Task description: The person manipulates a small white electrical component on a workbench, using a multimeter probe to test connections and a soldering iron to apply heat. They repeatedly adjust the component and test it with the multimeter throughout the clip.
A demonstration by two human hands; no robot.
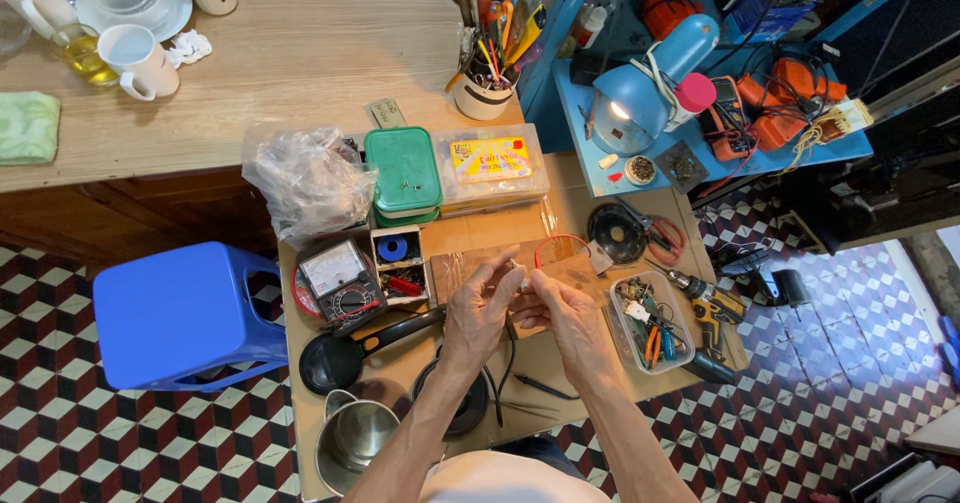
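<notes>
Mid-workbench, the left hand [478, 308] and right hand [566, 313] pinch a small white part [519, 275] between closed fingertips, red wire [560, 240] attached.

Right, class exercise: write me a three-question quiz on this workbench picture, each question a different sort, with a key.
1. True or false: both hands, the left hand and the right hand, meet over the small work table.
2. What colour is the wire looping just beyond the fingers? A red, B green, C white.
3. Fill in: the plastic stool left of the table is ____.

Key: 1 true; 2 A; 3 blue.
</notes>
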